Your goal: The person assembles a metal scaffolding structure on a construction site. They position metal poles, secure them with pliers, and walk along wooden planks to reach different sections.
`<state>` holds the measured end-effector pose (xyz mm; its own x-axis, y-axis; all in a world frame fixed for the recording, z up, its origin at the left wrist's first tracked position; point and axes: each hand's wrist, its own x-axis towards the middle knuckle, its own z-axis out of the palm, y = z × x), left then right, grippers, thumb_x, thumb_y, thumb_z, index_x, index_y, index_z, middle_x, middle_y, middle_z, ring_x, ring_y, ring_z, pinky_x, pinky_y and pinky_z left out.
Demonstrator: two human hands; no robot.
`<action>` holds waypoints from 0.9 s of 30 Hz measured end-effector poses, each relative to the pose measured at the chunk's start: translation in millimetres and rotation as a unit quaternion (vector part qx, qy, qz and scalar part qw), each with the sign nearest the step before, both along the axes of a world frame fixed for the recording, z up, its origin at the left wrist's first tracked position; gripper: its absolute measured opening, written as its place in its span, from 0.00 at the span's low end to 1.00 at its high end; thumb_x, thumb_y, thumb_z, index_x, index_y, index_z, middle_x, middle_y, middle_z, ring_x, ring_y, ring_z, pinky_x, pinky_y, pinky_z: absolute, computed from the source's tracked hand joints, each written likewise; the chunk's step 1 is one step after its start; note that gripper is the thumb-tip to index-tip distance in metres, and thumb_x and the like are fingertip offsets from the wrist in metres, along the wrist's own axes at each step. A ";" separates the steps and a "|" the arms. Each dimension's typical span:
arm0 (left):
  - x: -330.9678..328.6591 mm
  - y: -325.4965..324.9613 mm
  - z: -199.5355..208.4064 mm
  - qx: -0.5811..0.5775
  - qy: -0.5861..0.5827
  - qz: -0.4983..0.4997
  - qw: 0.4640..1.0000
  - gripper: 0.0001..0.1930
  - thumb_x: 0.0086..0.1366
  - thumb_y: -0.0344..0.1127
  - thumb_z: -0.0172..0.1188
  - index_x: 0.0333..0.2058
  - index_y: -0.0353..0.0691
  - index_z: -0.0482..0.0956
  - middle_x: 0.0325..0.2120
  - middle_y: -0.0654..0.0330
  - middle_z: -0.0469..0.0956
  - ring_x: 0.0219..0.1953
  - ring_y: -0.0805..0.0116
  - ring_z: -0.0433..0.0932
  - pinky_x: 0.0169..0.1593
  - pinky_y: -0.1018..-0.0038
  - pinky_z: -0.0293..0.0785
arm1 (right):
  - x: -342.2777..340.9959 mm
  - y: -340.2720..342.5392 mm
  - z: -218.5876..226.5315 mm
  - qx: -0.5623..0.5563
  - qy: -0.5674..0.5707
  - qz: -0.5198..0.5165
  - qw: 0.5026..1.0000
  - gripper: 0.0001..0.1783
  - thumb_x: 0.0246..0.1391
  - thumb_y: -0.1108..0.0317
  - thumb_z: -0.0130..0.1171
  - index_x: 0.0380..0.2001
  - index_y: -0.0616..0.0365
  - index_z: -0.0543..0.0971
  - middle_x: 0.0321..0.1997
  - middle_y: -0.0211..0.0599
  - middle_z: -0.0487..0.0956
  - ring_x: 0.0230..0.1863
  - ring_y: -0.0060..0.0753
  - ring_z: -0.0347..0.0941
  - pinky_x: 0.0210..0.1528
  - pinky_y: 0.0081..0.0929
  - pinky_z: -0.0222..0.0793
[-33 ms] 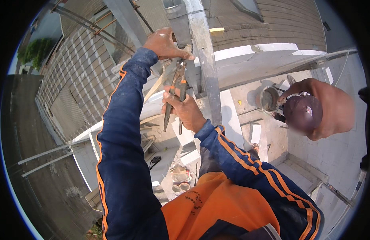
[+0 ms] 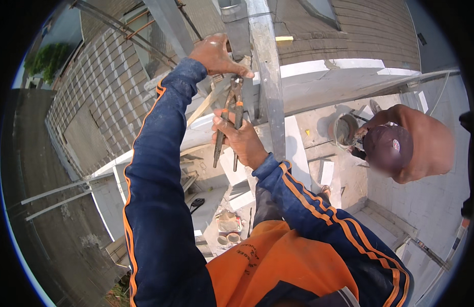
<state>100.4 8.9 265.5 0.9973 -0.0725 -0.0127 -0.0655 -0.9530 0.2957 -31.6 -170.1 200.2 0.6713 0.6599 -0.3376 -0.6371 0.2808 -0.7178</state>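
My right hand point(image 2: 242, 140) is closed around the handles of a pair of end-cutting pincers point(image 2: 234, 100). Dark grips with orange collars run down through the hand, spread a little apart, and the metal jaws point up just below my left thumb. Farther up, my left hand point(image 2: 216, 55) is arched beside a tall grey post point(image 2: 265, 61). Its thumb stretches out toward the post, apart from the fingers, which are partly hidden behind the hand. Nothing held shows in it. Behind the pincers leans a pale timber strip point(image 2: 203, 105).
At the right, a co-worker in a dark cap point(image 2: 388, 146) bends with hands at a bucket point(image 2: 344, 128). White blocks point(image 2: 326, 173) lie on the floor below. Near my feet are a tray point(image 2: 228, 223) and round containers point(image 2: 228, 239). A low white block wall point(image 2: 319, 84) runs behind the post.
The view has shifted slightly, putting the post farther right in the picture. Both hands and the pincers keep nearly the same pose.
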 end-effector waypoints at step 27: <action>-7.2 6.8 -15.1 -0.083 -0.047 -0.057 0.994 0.49 0.37 0.70 0.74 0.42 0.26 0.75 0.31 0.42 0.79 0.37 0.47 0.81 0.43 0.61 0.79 | -6.5 -11.5 -5.3 -0.189 -0.267 -0.106 0.939 0.37 0.44 0.74 0.68 0.57 0.70 0.62 0.45 0.40 0.72 0.35 0.23 0.71 0.35 0.18 0.72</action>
